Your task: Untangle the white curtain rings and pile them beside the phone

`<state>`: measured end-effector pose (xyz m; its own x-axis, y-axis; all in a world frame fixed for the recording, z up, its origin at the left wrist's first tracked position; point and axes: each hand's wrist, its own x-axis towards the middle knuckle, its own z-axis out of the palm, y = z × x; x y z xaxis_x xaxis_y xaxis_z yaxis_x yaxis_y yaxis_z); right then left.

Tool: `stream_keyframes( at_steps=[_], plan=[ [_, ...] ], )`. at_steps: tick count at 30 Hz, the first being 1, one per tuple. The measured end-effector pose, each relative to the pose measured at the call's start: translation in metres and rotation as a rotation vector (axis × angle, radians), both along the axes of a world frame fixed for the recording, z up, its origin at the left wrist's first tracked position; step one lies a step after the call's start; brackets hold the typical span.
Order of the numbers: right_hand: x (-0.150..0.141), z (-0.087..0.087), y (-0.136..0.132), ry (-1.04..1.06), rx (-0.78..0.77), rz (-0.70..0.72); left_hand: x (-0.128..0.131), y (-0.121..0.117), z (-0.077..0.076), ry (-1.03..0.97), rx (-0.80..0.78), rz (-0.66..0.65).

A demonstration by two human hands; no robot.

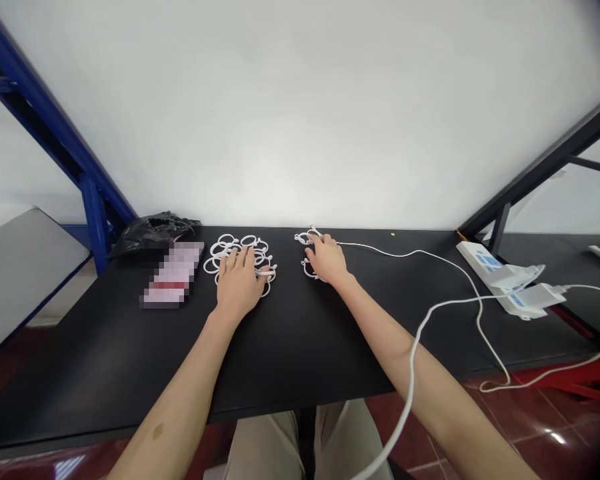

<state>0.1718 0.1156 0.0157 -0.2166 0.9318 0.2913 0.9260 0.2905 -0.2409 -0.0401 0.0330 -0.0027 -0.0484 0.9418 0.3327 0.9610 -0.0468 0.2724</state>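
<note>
My left hand [239, 280] lies flat on a cluster of white plastic rings [230, 245] spread on the black table [300, 333], fingers stretched out over them. My right hand [327, 259] rests palm down on a smaller group of white rings [304, 237] to the right, fingers spread and touching them. Neither hand grips anything that I can make out.
A blurred flat phone-like item [173, 273] lies left of the rings, with a black plastic bag [153, 232] behind it. A white cable [430, 267] runs over the table to a white power strip [500, 275] at the right. Blue frame [93, 200] stands at the left.
</note>
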Motion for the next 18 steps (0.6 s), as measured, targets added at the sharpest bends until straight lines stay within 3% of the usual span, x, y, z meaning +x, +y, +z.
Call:
stream_keyframes(
  at_steps=[4,10,14,18],
  plan=[
    [0.003,0.001,0.006,0.020,0.012,0.020,-0.002,0.000,-0.002,0.000,-0.033,0.045],
    [0.015,-0.002,-0.011,0.164,0.061,0.041,-0.002,0.002,-0.001,-0.047,-0.017,0.074],
    [0.018,-0.004,-0.026,0.458,0.105,0.102,-0.001,0.001,0.002,-0.149,-0.059,-0.029],
    [0.018,-0.003,-0.036,0.741,-0.008,0.106,-0.002,-0.003,0.009,-0.227,-0.112,-0.079]
  ],
)
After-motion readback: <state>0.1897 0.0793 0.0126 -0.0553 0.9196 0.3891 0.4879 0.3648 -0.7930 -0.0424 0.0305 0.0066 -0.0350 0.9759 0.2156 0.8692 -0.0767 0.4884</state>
